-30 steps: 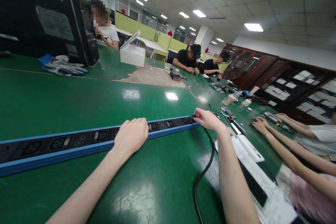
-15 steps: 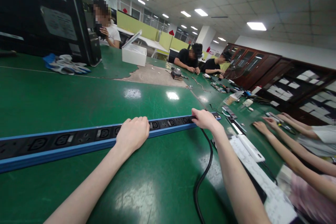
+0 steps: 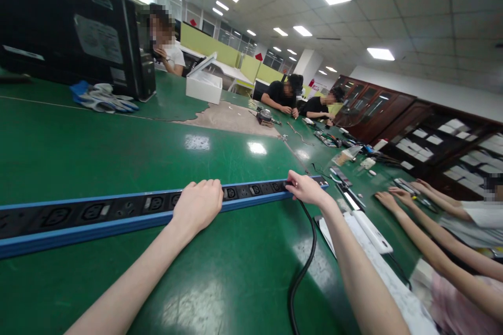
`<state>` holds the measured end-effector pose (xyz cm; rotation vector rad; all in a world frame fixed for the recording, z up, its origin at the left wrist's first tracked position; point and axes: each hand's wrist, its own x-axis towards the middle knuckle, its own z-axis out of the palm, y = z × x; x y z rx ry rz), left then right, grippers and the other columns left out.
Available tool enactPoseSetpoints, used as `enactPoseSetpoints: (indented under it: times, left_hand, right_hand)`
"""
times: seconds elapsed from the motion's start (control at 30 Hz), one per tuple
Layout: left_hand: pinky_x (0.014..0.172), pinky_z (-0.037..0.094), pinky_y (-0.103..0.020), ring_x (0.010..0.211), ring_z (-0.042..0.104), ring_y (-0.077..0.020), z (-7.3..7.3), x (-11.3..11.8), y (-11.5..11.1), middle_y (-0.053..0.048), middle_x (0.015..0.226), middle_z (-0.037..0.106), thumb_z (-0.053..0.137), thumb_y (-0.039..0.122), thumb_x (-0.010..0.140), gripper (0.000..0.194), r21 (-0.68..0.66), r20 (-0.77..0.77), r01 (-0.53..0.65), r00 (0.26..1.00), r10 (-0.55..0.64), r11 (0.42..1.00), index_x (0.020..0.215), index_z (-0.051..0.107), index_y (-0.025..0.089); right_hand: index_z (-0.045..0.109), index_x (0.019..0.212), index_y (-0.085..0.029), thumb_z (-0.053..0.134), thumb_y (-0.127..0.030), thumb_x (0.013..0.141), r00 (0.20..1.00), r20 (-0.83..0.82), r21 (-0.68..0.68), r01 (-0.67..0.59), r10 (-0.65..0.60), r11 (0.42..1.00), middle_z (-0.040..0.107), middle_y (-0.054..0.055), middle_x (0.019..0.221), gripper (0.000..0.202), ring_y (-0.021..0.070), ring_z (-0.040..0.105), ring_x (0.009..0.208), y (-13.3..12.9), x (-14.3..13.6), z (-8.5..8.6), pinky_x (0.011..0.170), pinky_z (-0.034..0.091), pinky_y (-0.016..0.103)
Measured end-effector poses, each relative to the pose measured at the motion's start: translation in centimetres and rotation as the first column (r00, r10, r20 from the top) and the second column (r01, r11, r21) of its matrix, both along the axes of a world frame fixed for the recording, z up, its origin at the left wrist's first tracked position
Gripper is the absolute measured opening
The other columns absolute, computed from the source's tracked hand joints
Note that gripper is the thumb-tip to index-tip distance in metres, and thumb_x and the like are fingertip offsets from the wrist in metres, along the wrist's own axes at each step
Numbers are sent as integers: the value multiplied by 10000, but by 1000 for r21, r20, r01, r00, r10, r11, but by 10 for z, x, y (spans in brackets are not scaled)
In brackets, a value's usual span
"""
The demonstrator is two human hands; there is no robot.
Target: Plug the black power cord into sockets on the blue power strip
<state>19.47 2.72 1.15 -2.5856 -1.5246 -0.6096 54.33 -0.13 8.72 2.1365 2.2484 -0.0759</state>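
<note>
A long blue power strip (image 3: 126, 208) with black sockets lies across the green table. My left hand (image 3: 199, 203) is wrapped over the strip near its middle, gripping it. Near the strip's right end, my right hand (image 3: 304, 188) has its fingers closed on a black plug at the sockets, mostly hidden by the fingers. From under that hand a thick black cable (image 3: 304, 267) curves down toward the table's near side.
A black computer case (image 3: 74, 31), blue-white gloves (image 3: 104, 98) and an open white box (image 3: 203, 87) stand at the back left. At right lie a white device (image 3: 372, 232), tools and other people's hands (image 3: 393, 199). More people sit at the far side.
My right hand has shifted slightly down, its fingers now more pinched at the plug. My left hand still holds the strip. The camera view has tilted slightly.
</note>
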Motion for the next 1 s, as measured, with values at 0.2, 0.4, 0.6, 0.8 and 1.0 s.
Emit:
enactPoseSetpoints:
  times: [0.2,0.4,0.6,0.8,1.0]
  left_hand:
    - [778,433,-397,847,686,-286,3,-1,-1,-136,905,733,318,265,1000,361,2,-4,16,1000,-16,1000,899,650,167]
    - [780,439,-391,865,690,-282,4,-1,-2,-152,924,731,317,271,1001,368,1,-11,10,1000,-10,1000,914,655,158]
    - [759,436,-398,846,683,-290,2,0,0,-147,894,721,285,280,1008,394,17,-27,16,1000,-16,1000,904,646,162]
    - [781,443,-397,870,688,-291,3,0,-2,-152,909,728,308,267,998,375,11,-33,3,999,-3,1000,901,652,154]
    - [769,434,-394,856,686,-291,2,0,-2,-153,897,724,295,267,1002,386,11,-21,5,1000,-5,1000,903,651,155]
  right_hand:
    - [497,1065,-238,549,-320,979,1000,8,-6,-1,1,1000,689,-18,734,130,154,664,645,-2,-2,0,617,331,229]
    - [489,1043,-236,549,-302,970,998,-33,-75,-60,57,995,691,-19,749,115,150,664,642,6,-1,7,616,348,223]
    - [509,1015,-241,590,-281,927,995,46,-93,-79,83,993,672,-7,755,126,172,654,684,16,-2,9,618,346,231]
    - [516,1048,-241,563,-303,941,995,55,-90,-80,86,993,683,13,836,133,186,654,742,15,0,6,652,366,232]
    - [524,1069,-247,567,-319,949,991,115,-26,-71,73,997,701,29,881,146,202,664,787,12,-2,1,668,367,237]
